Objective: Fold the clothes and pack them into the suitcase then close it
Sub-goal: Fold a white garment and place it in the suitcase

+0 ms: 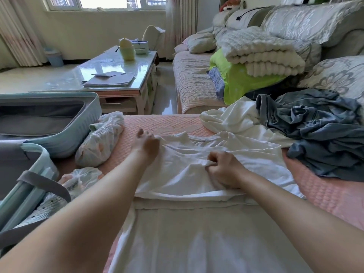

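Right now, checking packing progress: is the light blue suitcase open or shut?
Open. The light blue suitcase lies with its two halves apart, and their grey insides face upward.

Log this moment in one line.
folding | white shirt on pink cover | right hand pinches it | left hand at edge, grip unclear | suitcase open
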Motion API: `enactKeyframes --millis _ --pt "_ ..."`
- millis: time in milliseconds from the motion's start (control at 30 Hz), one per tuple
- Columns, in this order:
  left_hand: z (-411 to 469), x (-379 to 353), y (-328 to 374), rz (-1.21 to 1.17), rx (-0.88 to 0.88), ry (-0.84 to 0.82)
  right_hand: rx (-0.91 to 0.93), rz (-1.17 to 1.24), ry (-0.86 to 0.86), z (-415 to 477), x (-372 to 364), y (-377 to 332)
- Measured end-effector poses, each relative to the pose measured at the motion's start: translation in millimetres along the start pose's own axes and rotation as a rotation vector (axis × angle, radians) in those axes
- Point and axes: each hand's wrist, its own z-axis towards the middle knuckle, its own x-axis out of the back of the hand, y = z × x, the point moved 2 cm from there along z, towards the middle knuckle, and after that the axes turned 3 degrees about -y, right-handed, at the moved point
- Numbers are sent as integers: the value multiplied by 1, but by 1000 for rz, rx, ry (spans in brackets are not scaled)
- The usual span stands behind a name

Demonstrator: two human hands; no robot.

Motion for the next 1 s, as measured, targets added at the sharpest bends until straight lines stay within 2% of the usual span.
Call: enactKeyframes --millis 100,167,233,300,333,367,433,500,567,633,700,767,867,933,1000 --pt "-4 -9 -18 -48 140 -58 -33 -177 77 6 2 5" --pt "-18 -6 -14 -190 165 71 -67 -261 91 7 1 7" --pt "-37 1 2 -344 80 305 -99 -316 100 7 0 7" --pt "-60 -2 18 -496 -89 393 -139 -361 67 5 -1 8" --pt "-70 -9 25 -529 -153 310 -162 -382 35 2 -1 9" --pt "-82 -15 29 -523 -170 147 -187 -398 8 0 1 10" --pt "-98 -30 27 -477 -94 -166 -234 -406 -27 -9 8 13" --pt "-104 -28 24 -425 -69 -275 -282 -413 -54 -20 20 20" --pt "-105 -11 32 -352 -41 -263 -332 -439 -92 -34 34 25" --pt "-102 12 50 -333 -51 -162 -379 -428 -139 -46 49 33" --pt "-100 32 79 -414 -183 19 -414 -268 -179 -58 59 45" --pt "-101 52 113 -568 -360 104 -393 -58 -191 -68 67 53" --pt "-104 65 159 -671 -498 71 -296 109 -116 -76 81 58" --pt "-104 63 176 -663 -477 3 -251 159 -10 -74 96 58" --pt "-101 54 183 -605 -430 -75 -213 67 49 -68 109 58"
